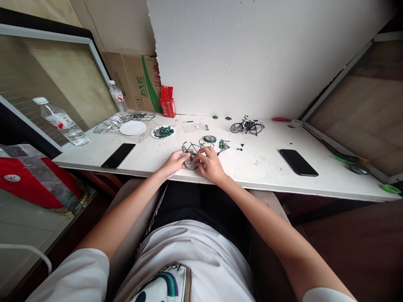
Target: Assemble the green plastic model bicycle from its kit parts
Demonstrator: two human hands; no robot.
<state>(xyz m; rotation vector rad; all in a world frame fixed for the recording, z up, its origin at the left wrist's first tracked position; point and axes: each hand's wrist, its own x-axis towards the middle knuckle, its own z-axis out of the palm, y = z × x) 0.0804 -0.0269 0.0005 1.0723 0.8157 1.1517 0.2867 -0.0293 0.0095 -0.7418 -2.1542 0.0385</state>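
My left hand (174, 164) is closed on the left edge of a small spoked model bicycle wheel (190, 162) with a green rim, near the table's front edge. From the right, the bent fingers of my right hand (210, 165) pinch at the same wheel, and they cover part of it. Just behind the wheel shows a green model bicycle frame (192, 147) with handlebars; whether the two are joined I cannot tell. Beyond my right hand lie another green wheel (210, 139) and a small green frame part (224, 144).
A black model bicycle (247, 126) stands at the back. Green parts fill a white plate (155, 136), beside another white plate (132, 128). Phones (119, 155) (298, 162) lie on both sides. At left are water bottles (63, 121), with a red box (168, 102) by the wall.
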